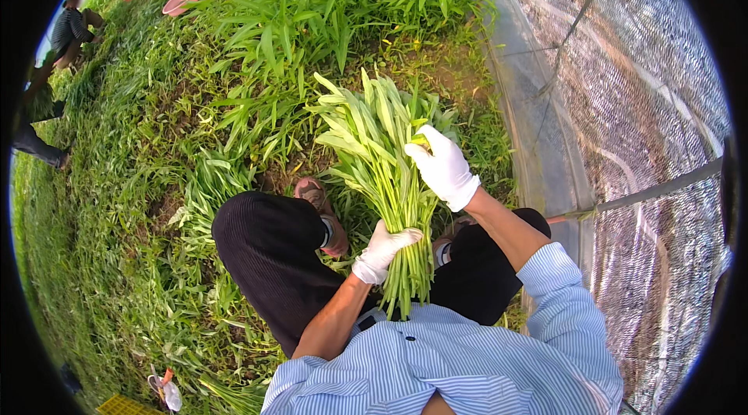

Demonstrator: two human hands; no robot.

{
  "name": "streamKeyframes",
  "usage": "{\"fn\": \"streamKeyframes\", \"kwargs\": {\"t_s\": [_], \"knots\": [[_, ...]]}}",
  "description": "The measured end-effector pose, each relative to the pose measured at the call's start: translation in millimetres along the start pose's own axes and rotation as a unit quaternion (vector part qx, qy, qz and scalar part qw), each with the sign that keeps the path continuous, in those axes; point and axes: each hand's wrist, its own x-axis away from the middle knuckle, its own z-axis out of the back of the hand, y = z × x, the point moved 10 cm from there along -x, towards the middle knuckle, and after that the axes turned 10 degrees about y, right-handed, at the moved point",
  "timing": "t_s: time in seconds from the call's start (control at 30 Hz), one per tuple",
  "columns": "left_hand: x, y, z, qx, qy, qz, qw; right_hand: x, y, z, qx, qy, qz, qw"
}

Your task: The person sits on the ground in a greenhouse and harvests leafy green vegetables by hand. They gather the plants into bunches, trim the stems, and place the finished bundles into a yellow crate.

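My left hand [383, 251], in a white glove, is wrapped around the stems of a thick bunch of long-leaved greens [403, 199] that look like water spinach. The bunch stands between my knees, leaves away from me and cut stem ends towards my shirt. Beside its leafy right side is my right hand [444, 166], gloved in white too, with thumb and fingers closed on a yellowish-green leaf [420, 139]. Whether that leaf is still joined to the bunch is hidden.
Uncut greens [350, 11] grow ahead. A loose pile of cut greens [213, 187] lies by my left knee. Plastic sheeting and netting [631, 123] wall off the right. Far left, a person [70, 29] crouches near a pink basin [181, 0]; a yellow crate [125, 406] is lower left.
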Motion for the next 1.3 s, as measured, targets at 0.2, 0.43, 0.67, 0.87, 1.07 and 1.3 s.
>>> {"fn": "streamKeyframes", "kwargs": {"t_s": [0.2, 0.43, 0.67, 0.87, 1.07, 1.3], "knots": [[8.3, -8.7, 0.6, 0.02, -0.031, 0.015, 0.999, -30.1, 23.9, 56.2, -0.31, 0.169, -0.131, 0.926], [32.2, 25.7, -36.1, 0.21, -0.176, 0.04, 0.961, 13.8, 129.4, 177.1, 0.195, 0.219, -0.042, 0.955], [38.1, 22.5, -45.1, 0.175, -0.209, 0.063, 0.96, 53.1, 146.1, 173.8, 0.286, 0.108, -0.077, 0.949], [36.3, 25.0, -46.8, 0.114, -0.186, 0.048, 0.975, 102.2, 92.8, 52.1, -0.102, -0.212, -0.208, 0.949], [28.7, 53.4, -24.6, -0.164, 0.042, -0.194, 0.966, 130.3, 10.0, -24.6, -0.424, -0.263, -0.152, 0.853], [52.0, 79.9, -50.0, -0.309, 0.075, -0.277, 0.907, 140.7, 9.6, -41.2, -0.459, -0.234, -0.214, 0.83]]}}
